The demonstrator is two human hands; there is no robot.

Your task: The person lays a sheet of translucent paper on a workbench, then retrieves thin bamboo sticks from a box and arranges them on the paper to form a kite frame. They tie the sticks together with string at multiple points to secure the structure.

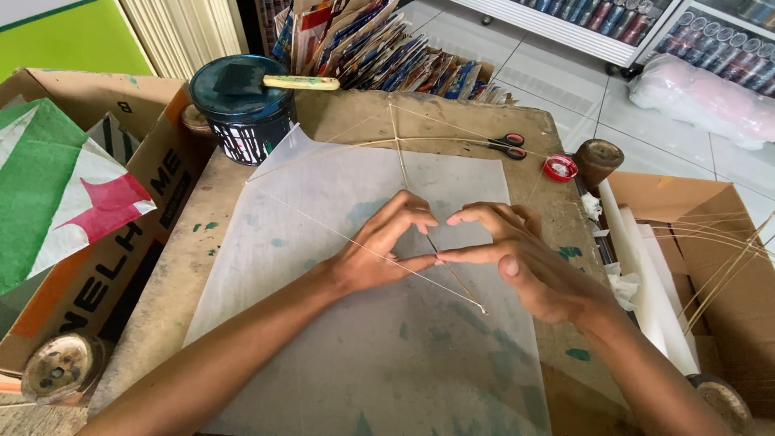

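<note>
Evidently both hands, left hand (379, 250) and right hand (525, 266), pinch the kite frame's stick (436, 246) between their fingers (420, 262) over translucent paper (363, 339), positioning it; pressing it flat seems next.

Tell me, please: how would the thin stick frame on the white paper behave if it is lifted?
The stick frame is probably very light and springy: its sticks are thin and one bows in a curve. It likely snaps easily. The string may slacken, and the white paper lies loose beneath it, so it would likely stay behind.
</note>
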